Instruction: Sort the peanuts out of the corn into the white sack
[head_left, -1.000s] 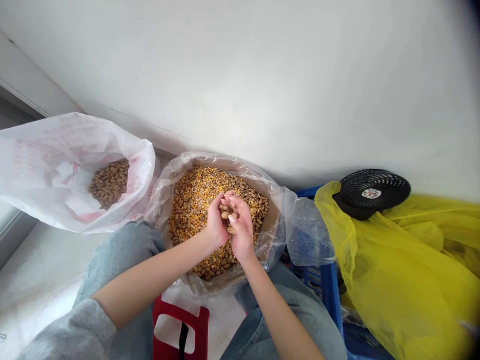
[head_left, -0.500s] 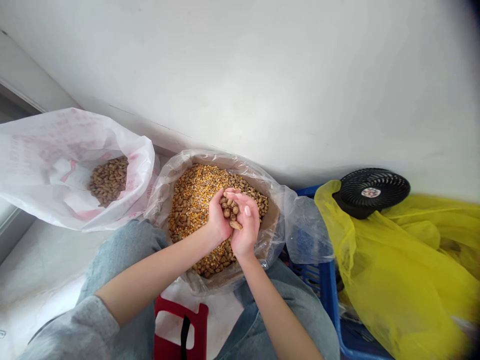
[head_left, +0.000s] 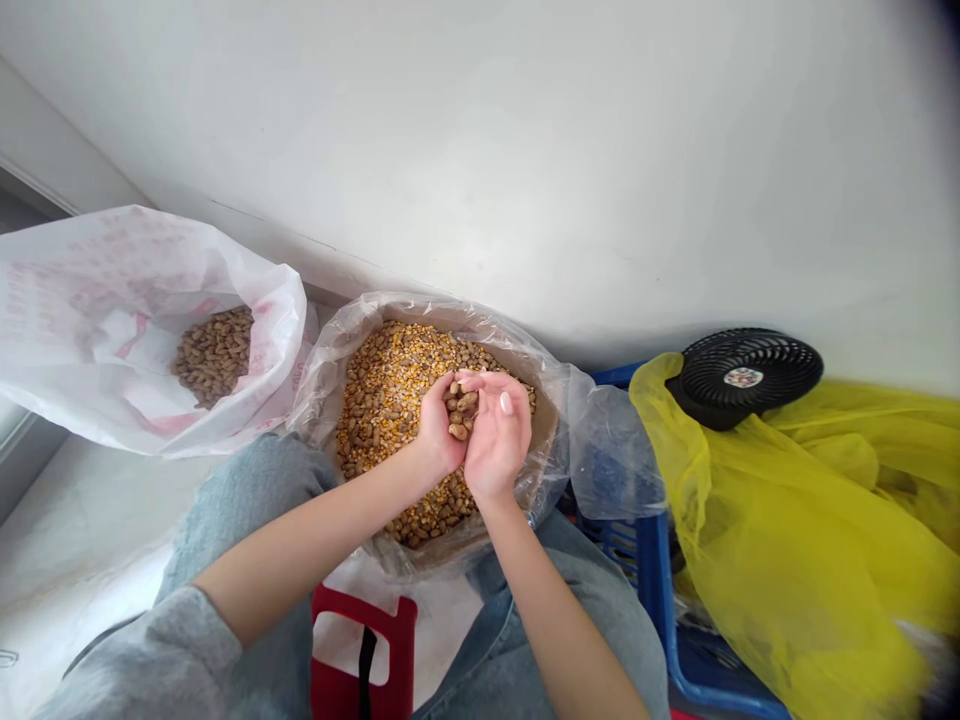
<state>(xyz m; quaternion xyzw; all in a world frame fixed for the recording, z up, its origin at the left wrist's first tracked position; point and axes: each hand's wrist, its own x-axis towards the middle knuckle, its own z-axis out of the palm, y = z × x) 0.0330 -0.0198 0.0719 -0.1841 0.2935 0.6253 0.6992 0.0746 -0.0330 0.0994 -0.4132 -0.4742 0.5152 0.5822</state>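
My left hand point(head_left: 441, 432) and my right hand point(head_left: 498, 440) are cupped side by side, with a small heap of unshelled peanuts point(head_left: 460, 408) between them. Both hover over a lined box point(head_left: 549, 450) that holds yellow and pale corn kernels point(head_left: 394, 372) mixed with more peanuts. Clear plastic film point(head_left: 322, 385) lines the box and folds over its edges. The far fingertips of my left hand are partly hidden. To the left, a white bag point(head_left: 67, 340) with faint red print lies tilted, its mouth toward me, and peanuts point(head_left: 215, 355) sit in it.
A blue plastic crate point(head_left: 664, 600) stands at the right, partly under yellow mesh fabric point(head_left: 810, 560). A black round fan point(head_left: 750, 370) rests at the back of the mesh. Below the box is a red plastic frame point(head_left: 405, 650) between my knees. A white wall point(head_left: 525, 150) rises behind everything.
My right hand has turned slightly outward, its palm showing more. Fewer peanuts show in the cupped hands, and the one near my wrists has gone from there. The view has shifted slightly.
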